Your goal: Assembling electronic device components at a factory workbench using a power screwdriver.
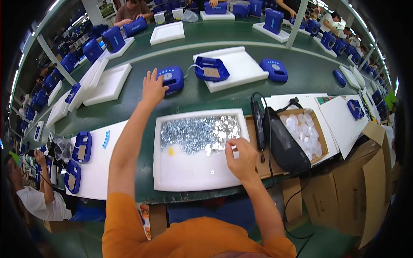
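My left hand (pixel 154 88) reaches forward with fingers stretched, thumb and fingertips at the left edge of a blue plastic housing (pixel 172 80) with a round grey dial. A white cable runs from it to an open blue half-shell (pixel 211 69) with a brown panel inside. My right hand (pixel 241 158) is curled, thumb and fingers pinched together, above the right side of a white foam tray (pixel 189 179). What the pinch holds, if anything, is too small to make out. Many small shiny metal rings (pixel 186 132) lie in the tray, with one loose washer (pixel 212 172) and a yellow piece (pixel 171 151).
Right of the tray lie a black power tool (pixel 258 129) with a cord, a black mesh case (pixel 286 148) and a cardboard box of clear discs (pixel 320 148). Ahead, a white foam tray (pixel 238 64) carries the half-shell beside another blue housing (pixel 274 70). Co-workers sit around the green bench.
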A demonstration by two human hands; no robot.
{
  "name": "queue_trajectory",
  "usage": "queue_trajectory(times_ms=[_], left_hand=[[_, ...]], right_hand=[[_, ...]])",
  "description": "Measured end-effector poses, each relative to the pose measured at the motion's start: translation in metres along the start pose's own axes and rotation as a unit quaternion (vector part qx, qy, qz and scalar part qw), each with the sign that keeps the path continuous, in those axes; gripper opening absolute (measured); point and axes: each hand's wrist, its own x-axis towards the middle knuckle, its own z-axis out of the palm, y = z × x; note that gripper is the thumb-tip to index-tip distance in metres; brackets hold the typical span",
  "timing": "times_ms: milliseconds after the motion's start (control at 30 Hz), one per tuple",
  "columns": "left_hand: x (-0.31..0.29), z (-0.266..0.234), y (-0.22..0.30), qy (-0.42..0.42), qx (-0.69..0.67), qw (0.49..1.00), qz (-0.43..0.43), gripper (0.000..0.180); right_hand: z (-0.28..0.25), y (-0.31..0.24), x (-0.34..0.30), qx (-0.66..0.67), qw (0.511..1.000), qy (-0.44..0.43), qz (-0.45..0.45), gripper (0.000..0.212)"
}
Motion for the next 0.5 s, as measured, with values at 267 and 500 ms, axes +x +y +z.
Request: queue_trajectory(times_ms=[267,500], left_hand=[[0.068,0.019,0.145,-0.035,0.025,0.978,0.202,0.073],[0.078,0.012,0.137,-0.002,-0.006,0.974,0.229,0.026]], right_hand=[[-0.001,0.001,0.0,-0.007,1.0,-0.025,0.011,0.008],[0.002,-0.003,-0.005,-0.019,0.997,-0.069,-0.024,0.008]])
